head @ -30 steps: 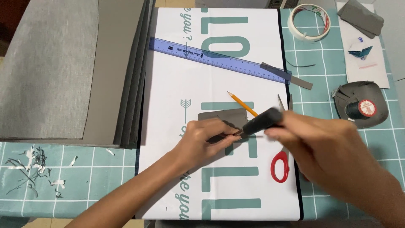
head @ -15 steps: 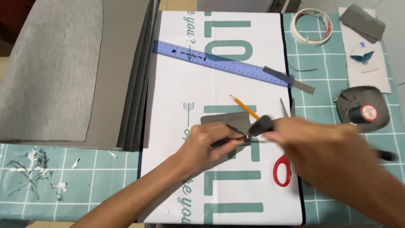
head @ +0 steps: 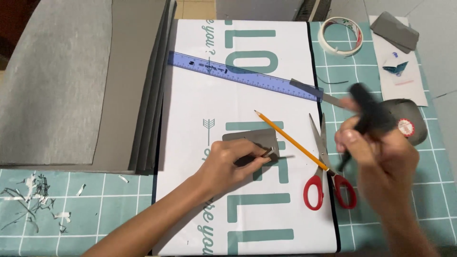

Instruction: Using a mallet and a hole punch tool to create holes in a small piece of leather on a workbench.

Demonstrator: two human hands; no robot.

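My left hand (head: 232,164) presses on a small grey piece of card (head: 254,140) that lies on a white sheet with teal letters (head: 209,95); its fingers pinch the piece's lower right corner. My right hand (head: 381,152) is lifted to the right, blurred, and grips a black handled tool (head: 369,112), probably a cutter. A yellow pencil (head: 290,139) lies slanted just right of the grey piece. Red-handled scissors (head: 326,176) lie open under my right hand.
A blue ruler (head: 238,76) lies slanted across the white sheet. Large grey sheets (head: 71,81) are stacked at the left. A tape roll (head: 339,35), grey scraps (head: 394,31) and white paper (head: 404,81) sit at the top right. Paper shavings (head: 33,200) litter the green cutting mat.
My right hand has pulled away from the grey piece to the right and upward with the black tool. The pencil and scissors are now uncovered. My left hand stays on the piece.
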